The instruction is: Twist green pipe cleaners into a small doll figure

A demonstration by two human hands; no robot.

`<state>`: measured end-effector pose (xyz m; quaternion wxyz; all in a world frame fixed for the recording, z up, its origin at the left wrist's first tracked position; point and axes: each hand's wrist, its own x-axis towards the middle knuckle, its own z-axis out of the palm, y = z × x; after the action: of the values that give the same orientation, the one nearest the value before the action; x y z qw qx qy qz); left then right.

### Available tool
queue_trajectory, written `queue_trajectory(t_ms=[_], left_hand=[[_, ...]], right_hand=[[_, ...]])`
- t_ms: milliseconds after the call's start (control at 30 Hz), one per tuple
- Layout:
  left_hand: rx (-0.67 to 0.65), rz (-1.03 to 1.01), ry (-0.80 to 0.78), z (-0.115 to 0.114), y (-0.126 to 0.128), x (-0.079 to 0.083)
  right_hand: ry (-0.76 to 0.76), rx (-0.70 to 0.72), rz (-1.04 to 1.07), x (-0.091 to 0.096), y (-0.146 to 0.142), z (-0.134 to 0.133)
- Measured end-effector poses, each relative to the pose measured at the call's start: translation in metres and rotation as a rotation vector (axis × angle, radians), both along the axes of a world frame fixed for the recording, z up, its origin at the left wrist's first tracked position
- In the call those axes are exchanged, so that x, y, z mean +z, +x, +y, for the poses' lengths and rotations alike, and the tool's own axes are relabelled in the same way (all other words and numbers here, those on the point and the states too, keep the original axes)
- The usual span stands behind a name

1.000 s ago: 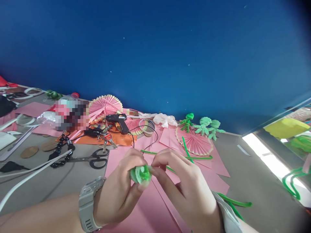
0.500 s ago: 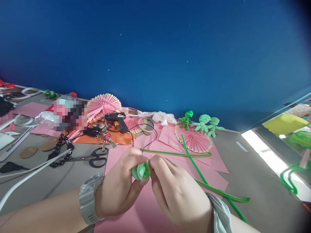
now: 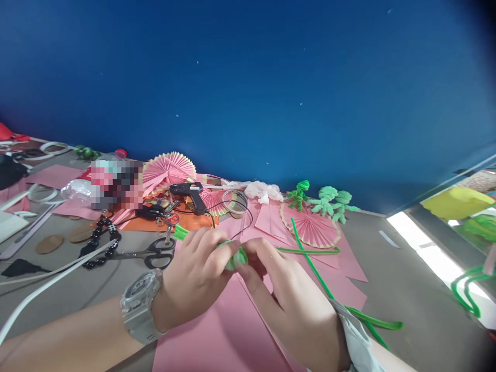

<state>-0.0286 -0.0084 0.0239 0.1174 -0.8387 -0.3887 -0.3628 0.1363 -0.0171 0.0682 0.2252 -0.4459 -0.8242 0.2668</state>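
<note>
Green bundle [image 3: 241, 258], wall [image 3: 248, 93] well beyond

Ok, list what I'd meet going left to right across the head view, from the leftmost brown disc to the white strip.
Brown disc, black beaded strand, wristwatch, left hand, right hand, white strip.

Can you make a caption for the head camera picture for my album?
Left hand holds a fuzzy green bundle and right hand touches it above pink paper.
</note>
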Motion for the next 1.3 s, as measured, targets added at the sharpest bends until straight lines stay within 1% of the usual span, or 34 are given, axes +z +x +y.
queue_trajectory(t_ms=[67, 100, 167, 233, 367, 433, 500, 633, 867, 933, 1000, 1067, 1100, 1167, 1233, 1300], left_hand=[[-0.025, -0.055, -0.042, -0.001, 0.001, 0.002], [-0.045, -0.1, -0.077, -0.002, 0.002, 0.002], [-0.087, -0.198, -0.156, -0.006, 0.003, 0.004], [-0.122, -0.251, -0.232, -0.009, 0.004, 0.005], [-0.181, -0.214, -0.391, -0.015, 0.005, 0.005], [-0.164, -0.18, -0.456, -0.015, 0.005, 0.006], [-0.119, -0.158, -0.489, -0.014, 0.005, 0.008], [-0.063, -0.161, -0.527, -0.01, 0.005, 0.012], [-0.032, -0.22, -0.604, -0.01, 0.005, 0.014], [-0.03, -0.257, -0.631, -0.011, 0.006, 0.013], [-0.057, -0.315, -0.673, -0.013, 0.006, 0.013], [-0.131, -0.407, -0.794, -0.014, 0.007, 0.014], [-0.177, -0.473, -0.888, -0.014, 0.007, 0.014], [-0.257, -0.641, -1.136, -0.013, 0.008, 0.016], [-0.306, -0.833, -1.375, -0.012, 0.01, 0.017], [-0.35, -1.007, -1.537, -0.011, 0.012, 0.016]], right_hand=[[0.01, 0.013, 0.007, -0.002, 0.001, 0.001], [0.049, 0.015, 0.012, -0.003, 0.001, 0.002], [0.195, -0.003, -0.005, -0.004, 0.003, 0.003], [0.367, 0.0, -0.066, -0.003, 0.005, 0.004], [0.584, 0.07, -0.173, -0.002, 0.007, 0.005], [0.695, 0.036, -0.219, -0.001, 0.009, 0.007], [0.783, -0.011, -0.278, 0.0, 0.012, 0.01], [0.805, -0.06, -0.352, -0.002, 0.013, 0.016], [0.818, -0.112, -0.361, -0.015, 0.006, 0.018], [0.825, -0.109, -0.371, -0.016, 0.007, 0.018], [0.843, -0.103, -0.379, -0.017, 0.008, 0.02], [0.858, -0.093, -0.384, -0.018, 0.008, 0.021], [0.866, -0.084, -0.384, -0.018, 0.008, 0.022], [0.89, -0.053, -0.382, -0.019, 0.008, 0.023], [0.92, -0.02, -0.381, -0.02, 0.007, 0.025], [0.951, 0.013, -0.376, -0.022, 0.006, 0.026]])
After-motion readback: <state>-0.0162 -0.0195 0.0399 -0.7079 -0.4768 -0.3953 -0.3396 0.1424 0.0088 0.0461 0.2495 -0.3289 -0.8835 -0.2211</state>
